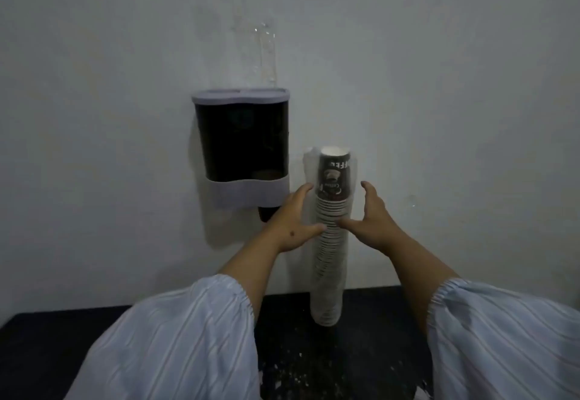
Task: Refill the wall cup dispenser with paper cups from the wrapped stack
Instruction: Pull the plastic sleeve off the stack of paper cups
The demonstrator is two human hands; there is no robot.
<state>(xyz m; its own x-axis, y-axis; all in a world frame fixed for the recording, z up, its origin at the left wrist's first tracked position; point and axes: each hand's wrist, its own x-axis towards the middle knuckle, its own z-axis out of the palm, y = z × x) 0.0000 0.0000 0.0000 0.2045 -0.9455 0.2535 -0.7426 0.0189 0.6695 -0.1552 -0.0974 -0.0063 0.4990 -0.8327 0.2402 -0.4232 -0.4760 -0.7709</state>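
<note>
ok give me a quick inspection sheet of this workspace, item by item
surface: dark speckled counter against the wall
job's things: wrapped cup stack upright on the counter, cups upside down; wall dispenser to its left, lid on, dark body, contents hard to tell
clutter: nothing seen
hands: left hand and right hand open on either side of the stack, fingertips at the wrap, no firm grip visible
cables: nothing seen
surroundings: pale wall with clear tape or plastic residue above the dispenser; dim light
</note>
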